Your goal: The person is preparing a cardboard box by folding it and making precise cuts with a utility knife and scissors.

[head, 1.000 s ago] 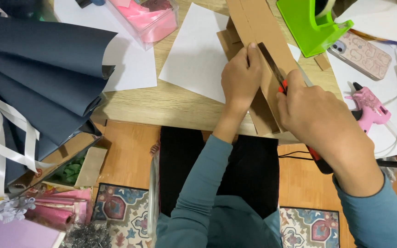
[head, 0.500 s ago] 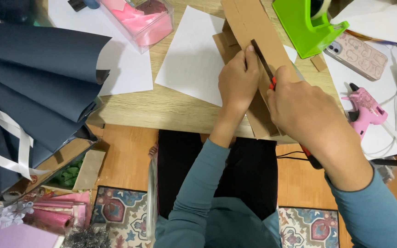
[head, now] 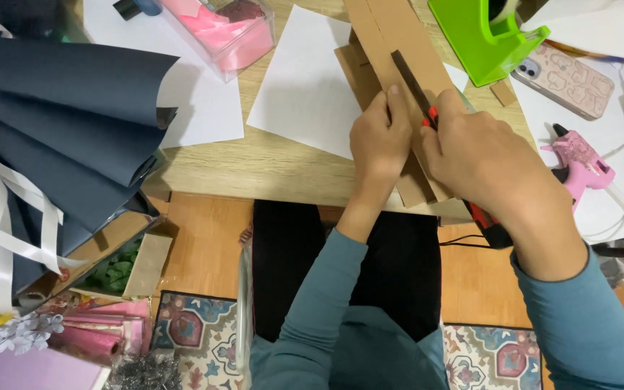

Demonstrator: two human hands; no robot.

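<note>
Hiding most of the red-and-black utility knife (head: 427, 115), the right hand (head: 482, 162) wraps around its handle, whose end pokes out below the wrist. The left hand (head: 378, 141) presses flat, fingers together, on the cardboard strips (head: 388, 43), which lie on the wooden table (head: 283, 170) above an orange floor. The strips run lengthwise away from the person, tilted slightly left, their far ends cut off by the frame.

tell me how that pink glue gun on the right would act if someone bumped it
The pink glue gun lies on its side, so it probably won't tip or roll. It looks like light plastic, so a bump would likely slide it across the white paper. Nearby white cords might snag it.
</note>
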